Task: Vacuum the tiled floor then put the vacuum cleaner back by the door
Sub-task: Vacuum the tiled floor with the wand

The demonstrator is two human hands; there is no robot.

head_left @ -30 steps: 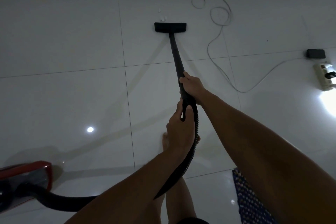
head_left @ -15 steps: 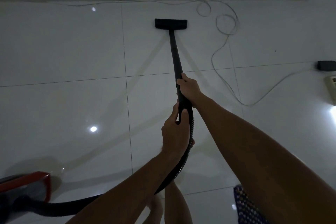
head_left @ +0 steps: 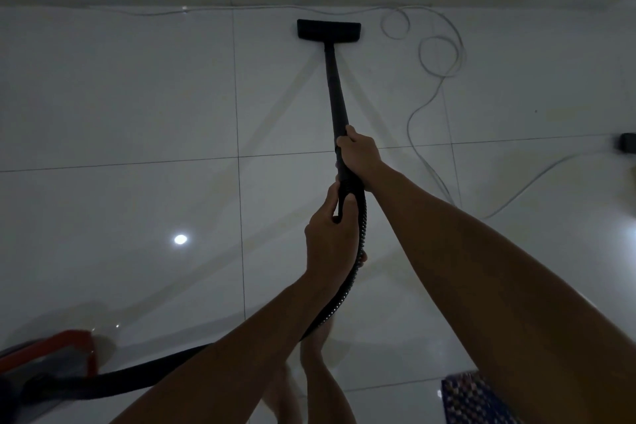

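The black vacuum wand stretches away from me over the pale tiled floor. Its flat black floor head rests on the tiles close to the far wall. My right hand grips the wand's upper end. Just below it, my left hand is closed around the curved handle where the ribbed hose starts. The hose runs down and left to the red vacuum body at the lower left corner.
A thin white cable lies in loops right of the floor head and trails along the wall and to the right. A dark small box sits at the right edge. A patterned blue mat lies at the bottom right. My bare legs stand below the hands.
The floor head has moved farther from me, closer to the far wall. The view has shifted left, so the box and white power strip at the right have slid out of frame.
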